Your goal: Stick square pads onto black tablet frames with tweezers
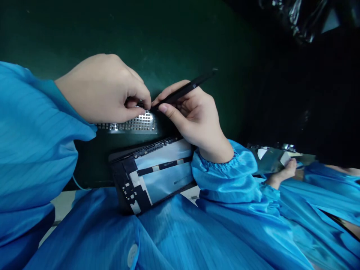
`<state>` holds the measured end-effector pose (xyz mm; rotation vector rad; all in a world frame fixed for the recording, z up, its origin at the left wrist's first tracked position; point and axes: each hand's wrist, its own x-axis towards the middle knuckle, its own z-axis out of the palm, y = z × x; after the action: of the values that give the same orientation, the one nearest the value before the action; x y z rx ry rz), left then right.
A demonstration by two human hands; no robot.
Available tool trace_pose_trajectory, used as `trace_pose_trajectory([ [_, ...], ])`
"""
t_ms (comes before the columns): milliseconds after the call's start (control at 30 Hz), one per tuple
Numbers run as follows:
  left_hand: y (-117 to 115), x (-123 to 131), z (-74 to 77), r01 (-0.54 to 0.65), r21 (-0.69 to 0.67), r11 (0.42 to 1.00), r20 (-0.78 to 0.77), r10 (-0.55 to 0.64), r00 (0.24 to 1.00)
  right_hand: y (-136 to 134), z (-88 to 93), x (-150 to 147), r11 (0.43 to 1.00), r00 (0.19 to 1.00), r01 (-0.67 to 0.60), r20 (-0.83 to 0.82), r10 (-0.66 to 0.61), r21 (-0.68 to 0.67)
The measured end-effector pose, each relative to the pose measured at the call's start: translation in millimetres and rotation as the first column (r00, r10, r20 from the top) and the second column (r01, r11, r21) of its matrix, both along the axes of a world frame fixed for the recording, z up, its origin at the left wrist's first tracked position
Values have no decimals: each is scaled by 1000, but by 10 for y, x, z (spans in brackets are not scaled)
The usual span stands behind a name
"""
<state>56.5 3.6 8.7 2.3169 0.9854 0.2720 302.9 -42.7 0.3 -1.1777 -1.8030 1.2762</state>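
My left hand (104, 88) is closed in a pinch at the upper edge of a clear sheet of small silvery squares (144, 122), covering much of it. In my right hand (198, 114) is a slim black tweezers-like tool (185, 89), its lower end meeting my left fingertips. Whatever lies between tool and fingertips is too small to make out. Just below both hands, an opened phone-like device (165, 178) lies tilted near the table's front edge. It shows a pale blue film, black strips and small components.
The dark green table (84, 30) stretches ahead. To the right, another person's hand (285, 172) rests by a flat device (270, 159). Shiny clear wrapping (298, 18) lies at the upper right, where much is dark.
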Motion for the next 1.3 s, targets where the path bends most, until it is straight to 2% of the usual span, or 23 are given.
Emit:
trace_pose_trajectory([
  [167, -12, -21, -33, 61, 75, 995, -28, -59, 998, 49, 88, 18, 998, 999, 19, -33, -21, -62],
  [200, -19, -20, -32, 62, 75, 995, -22, -60, 998, 4, 119, 40, 996, 996, 61, -56, -65, -67],
  [267, -29, -13, -25, 42, 54, 998, -3, -42, 999, -173, 181, 99, 973, 969, 226, -94, -230, -53],
  [333, -36, -8, -19, 16, 17, 1000, 7, -16, 1000, -437, 207, 161, 898, 893, 440, -114, -436, 10],
  [400, -39, -11, -21, -15, -65, 998, 20, 16, 1000, -715, 173, 198, 793, 795, 604, -129, -593, 80],
  [433, -41, -16, -25, -34, -111, 993, 37, 38, 999, -835, 137, 201, 748, 756, 654, -137, -640, 115],
  [500, -46, -27, -36, -65, -179, 982, 87, 81, 993, -1002, 51, 180, 705, 725, 689, -150, -672, 169],
  [633, -54, -44, -50, -46, -151, 987, 145, 68, 987, -1063, -77, 115, 719, 757, 652, -151, -636, 242],
  [767, -47, -47, -50, -22, -95, 995, 145, 36, 989, -1051, -96, 135, 735, 781, 619, -114, -614, 277],
  [833, -43, -47, -51, -21, -79, 997, 140, 32, 990, -1082, -39, 163, 751, 803, 569, -29, -595, 336],
  [933, -41, -44, -46, -22, -72, 997, 128, 32, 991, -1082, 148, 188, 806, 824, 397, 217, -524, 438],
  [1000, -39, -37, -34, -6, -39, 999, 116, 10, 993, -971, 285, 178, 856, 855, 329, 260, -449, 399],
  [1100, -27, -17, -10, 20, 25, 999, 60, -22, 998, -610, 360, 125, 957, 959, 200, 157, -234, 209],
  [1200, -14, 8, 10, 21, 65, 998, -37, -19, 999, -201, 235, 58, 996, 995, -10, 103, 1, 87],
  [1300, -12, 32, 24, 9, 74, 997, -121, 0, 993, 13, 64, 25, 995, 993, -84, 83, 79, 61],
])
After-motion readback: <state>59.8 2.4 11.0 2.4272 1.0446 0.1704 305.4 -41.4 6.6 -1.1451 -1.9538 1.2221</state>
